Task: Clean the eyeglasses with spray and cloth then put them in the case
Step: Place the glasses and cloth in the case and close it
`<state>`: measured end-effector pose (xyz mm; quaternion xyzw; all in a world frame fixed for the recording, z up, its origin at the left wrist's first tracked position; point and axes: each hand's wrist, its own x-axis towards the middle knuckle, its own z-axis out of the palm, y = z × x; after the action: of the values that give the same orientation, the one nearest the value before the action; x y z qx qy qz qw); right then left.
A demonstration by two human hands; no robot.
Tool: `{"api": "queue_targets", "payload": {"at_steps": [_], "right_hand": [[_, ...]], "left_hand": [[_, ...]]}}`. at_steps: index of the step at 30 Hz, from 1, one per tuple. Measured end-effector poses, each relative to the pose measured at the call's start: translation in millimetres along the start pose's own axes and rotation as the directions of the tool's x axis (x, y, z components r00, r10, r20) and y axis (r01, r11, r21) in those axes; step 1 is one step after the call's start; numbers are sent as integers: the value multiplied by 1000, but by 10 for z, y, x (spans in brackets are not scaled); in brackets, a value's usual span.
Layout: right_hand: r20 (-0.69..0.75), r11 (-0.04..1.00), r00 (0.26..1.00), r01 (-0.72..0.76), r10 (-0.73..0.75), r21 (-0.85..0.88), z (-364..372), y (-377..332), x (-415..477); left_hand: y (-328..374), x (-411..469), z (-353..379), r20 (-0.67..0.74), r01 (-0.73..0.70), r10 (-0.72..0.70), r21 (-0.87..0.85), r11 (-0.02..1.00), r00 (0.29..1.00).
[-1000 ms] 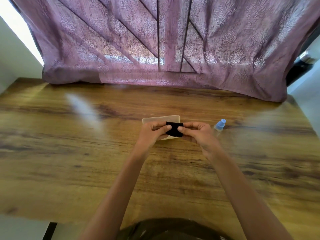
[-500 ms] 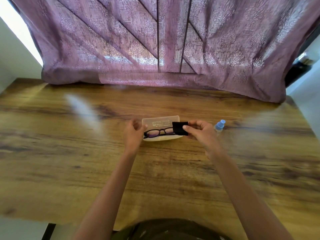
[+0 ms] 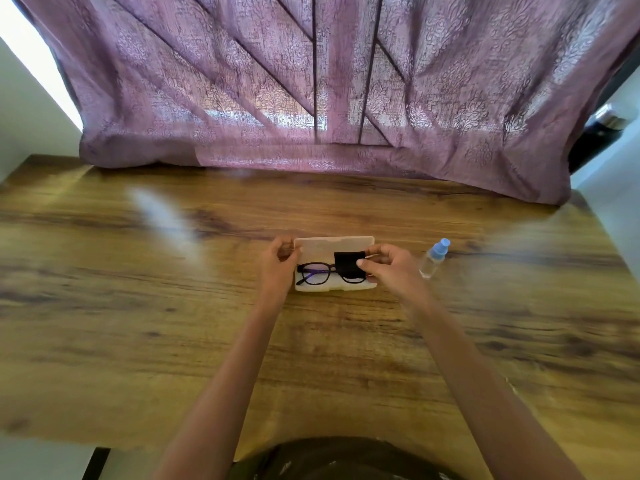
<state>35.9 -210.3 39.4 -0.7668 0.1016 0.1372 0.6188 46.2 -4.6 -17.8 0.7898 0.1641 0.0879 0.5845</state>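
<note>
Head view: eyeglasses [image 3: 315, 273] at the open case [image 3: 334, 242], cloth on one lens.

The right hand [image 3: 388, 268] pinches the black cloth [image 3: 348, 265] over the lens on its own side, judged to be a final wipe at the point of stowage. The left hand [image 3: 278, 265] is curled at the case's left end, probably steadying. Whether it grips the rim or a temple tip cannot be told, nor whether the frame rests in the tray or just above it. The lid stands back, leaving the tray accessible. The spray bottle [image 3: 433, 259] stands near the right hand, apart from the case. The tabletop [image 3: 138, 323] offers wide room on both sides, with all edges well off.
</note>
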Motion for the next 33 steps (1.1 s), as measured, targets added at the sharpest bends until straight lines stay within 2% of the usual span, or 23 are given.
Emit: {"api": "queue_targets", "payload": {"at_steps": [7, 12, 16, 22, 30, 33], "right_hand": [[-19, 985, 999, 24, -27, -171, 123, 29, 59], [-58, 907, 985, 128, -164, -400, 176, 89, 77], [-43, 803, 948, 242, -315, -544, 186, 137, 72], [115, 710, 926, 352, -361, -610, 193, 164, 73], [128, 643, 900, 392, -417, -658, 203, 210, 84], [80, 621, 857, 429, -508, -656, 186, 189, 49]], "left_hand": [[-78, -108, 38, 18, -86, 87, -53, 995, 996], [-64, -137, 38, 10, -93, 94, -70, 993, 996], [-51, -137, 48, 1, -109, 109, -63, 992, 994], [-49, -152, 48, 1, -120, 120, -79, 990, 993], [-60, -160, 62, -9, -87, 86, -93, 992, 996], [-48, -154, 68, -8, -78, 77, -71, 994, 997]]}}
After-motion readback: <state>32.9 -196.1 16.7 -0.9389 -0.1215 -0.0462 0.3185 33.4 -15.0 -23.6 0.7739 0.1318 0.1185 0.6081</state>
